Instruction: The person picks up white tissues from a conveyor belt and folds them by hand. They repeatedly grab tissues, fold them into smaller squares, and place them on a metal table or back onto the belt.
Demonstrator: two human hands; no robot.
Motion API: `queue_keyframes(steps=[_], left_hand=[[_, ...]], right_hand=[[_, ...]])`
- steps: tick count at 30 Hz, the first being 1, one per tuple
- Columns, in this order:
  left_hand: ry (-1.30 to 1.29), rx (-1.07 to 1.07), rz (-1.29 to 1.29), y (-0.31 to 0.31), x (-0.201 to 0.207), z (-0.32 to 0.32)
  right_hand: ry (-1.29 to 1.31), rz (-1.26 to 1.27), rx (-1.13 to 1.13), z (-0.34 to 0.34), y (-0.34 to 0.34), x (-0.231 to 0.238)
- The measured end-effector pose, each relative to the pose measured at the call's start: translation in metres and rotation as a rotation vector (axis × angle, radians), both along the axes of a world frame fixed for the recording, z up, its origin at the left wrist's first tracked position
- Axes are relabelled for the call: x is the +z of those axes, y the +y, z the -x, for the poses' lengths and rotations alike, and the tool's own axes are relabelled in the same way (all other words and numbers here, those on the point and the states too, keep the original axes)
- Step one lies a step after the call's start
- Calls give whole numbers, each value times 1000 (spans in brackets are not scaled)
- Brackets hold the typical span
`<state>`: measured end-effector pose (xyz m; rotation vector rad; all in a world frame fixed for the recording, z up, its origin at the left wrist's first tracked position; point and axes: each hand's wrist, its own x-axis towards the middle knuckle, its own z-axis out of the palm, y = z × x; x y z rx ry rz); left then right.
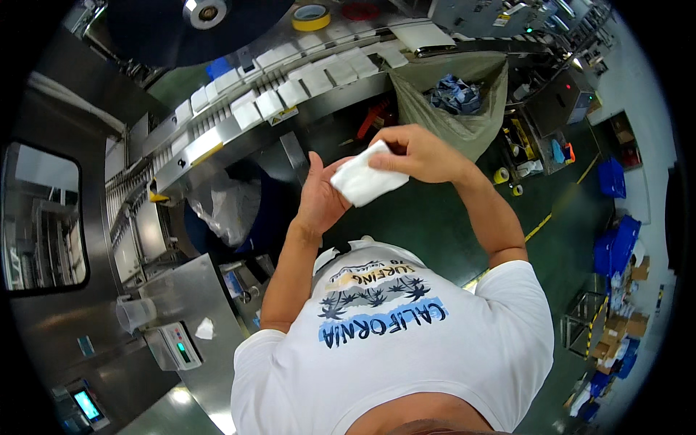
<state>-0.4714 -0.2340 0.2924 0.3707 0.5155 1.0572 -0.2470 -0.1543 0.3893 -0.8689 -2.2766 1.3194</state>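
In front of my chest, my right hand [415, 154] pinches a folded white wipe [371, 176] at its upper right corner, with the thumb on top. My left hand [322, 194] is turned palm up at the wipe's left side. Its thumb stands apart and its palm is open, while the wipe covers most of its fingers. More flat white folded wipes [293, 92] lie in a row along the conveyor [239, 130] beyond my hands.
An open greenish bag [493, 94] with crumpled blue-grey material stands beyond my right hand. At left, a blue bin [264, 210] lined with clear plastic sits below the conveyor. A scale [174, 346] and a plastic cup [136, 313] stand on a metal table. Blue crates [616, 243] line the right wall.
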Motion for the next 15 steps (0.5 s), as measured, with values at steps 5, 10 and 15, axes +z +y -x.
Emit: queue_keyframes(steps=[5,10,15], left_hand=[[144,110,-211,-17,5,6],[443,241,-102,-32,11,11],[501,378,-100,-55,9,22]], right_hand=[[-79,-11,-56,10,5,-8],[-67,49,9,28,5,-19],[15,280,127,52,11,-38]])
